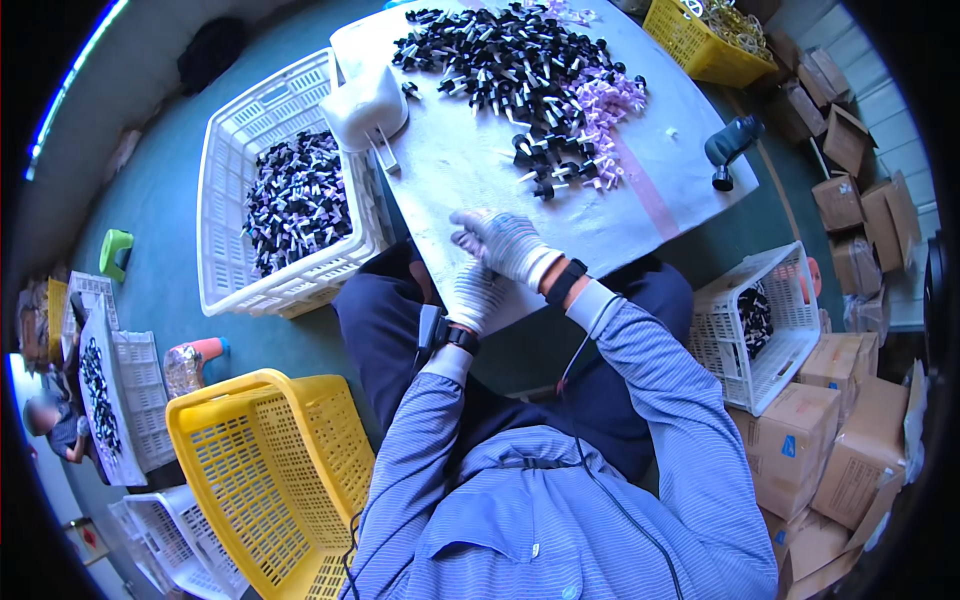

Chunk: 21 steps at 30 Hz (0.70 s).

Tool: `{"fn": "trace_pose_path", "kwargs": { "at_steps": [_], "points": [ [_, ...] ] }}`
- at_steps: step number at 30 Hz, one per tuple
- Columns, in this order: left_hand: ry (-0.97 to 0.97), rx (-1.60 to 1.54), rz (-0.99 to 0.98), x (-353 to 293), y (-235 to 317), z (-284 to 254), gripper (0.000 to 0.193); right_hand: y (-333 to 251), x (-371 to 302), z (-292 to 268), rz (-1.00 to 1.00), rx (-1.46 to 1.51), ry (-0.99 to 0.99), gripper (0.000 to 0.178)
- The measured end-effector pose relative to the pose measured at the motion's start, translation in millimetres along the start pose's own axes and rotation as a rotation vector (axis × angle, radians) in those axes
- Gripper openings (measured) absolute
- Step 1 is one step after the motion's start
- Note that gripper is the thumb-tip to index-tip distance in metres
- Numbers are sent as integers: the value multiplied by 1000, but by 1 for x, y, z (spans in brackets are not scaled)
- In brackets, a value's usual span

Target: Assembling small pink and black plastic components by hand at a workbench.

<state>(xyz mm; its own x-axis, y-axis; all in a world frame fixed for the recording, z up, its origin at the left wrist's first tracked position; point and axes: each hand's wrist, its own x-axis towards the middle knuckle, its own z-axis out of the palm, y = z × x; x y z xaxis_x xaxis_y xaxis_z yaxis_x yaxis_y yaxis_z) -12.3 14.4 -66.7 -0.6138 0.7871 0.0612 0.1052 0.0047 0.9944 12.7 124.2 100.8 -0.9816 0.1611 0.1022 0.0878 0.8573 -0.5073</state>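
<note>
My hands, both in striped knit gloves, meet over the near edge of the white table (440, 185). My right hand (515, 248) lies across the fingers of my left hand (477, 292), its own fingers curled; anything between them is hidden. The left fingers are mostly covered. Beyond them spreads a heap of small black caps with white stems (500, 60), with small light-purple pieces (605, 105) along its right side. A white scoop (362, 112) rests at the table's left edge, and a dark teal bottle (732, 142) lies near the right corner.
A white crate (215, 240) of similar caps stands left of the table, a yellow crate (270, 395) nearer me. Another white crate (720, 350) and cardboard boxes (795, 435) stand right. A yellow basket (690, 45) sits behind the far-right edge. Another person (65, 430) works far left.
</note>
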Motion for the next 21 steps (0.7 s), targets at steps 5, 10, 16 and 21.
{"fn": "trace_pose_path", "kwargs": {
  "at_steps": [5,10,16,21],
  "points": [
    [-133,-132,56,-8,11,16,47,-16,1,1,146,-30,-273,48],
    [-99,-963,-386,-7,71,10,51,-3,6,3,262,223,-204,44],
    [-258,-570,-330,-8,71,8,50,-4,14,10,285,200,-198,44],
    [0,-1382,-500,-3,59,13,49,-11,21,1,384,105,-386,48]
  ]
}}
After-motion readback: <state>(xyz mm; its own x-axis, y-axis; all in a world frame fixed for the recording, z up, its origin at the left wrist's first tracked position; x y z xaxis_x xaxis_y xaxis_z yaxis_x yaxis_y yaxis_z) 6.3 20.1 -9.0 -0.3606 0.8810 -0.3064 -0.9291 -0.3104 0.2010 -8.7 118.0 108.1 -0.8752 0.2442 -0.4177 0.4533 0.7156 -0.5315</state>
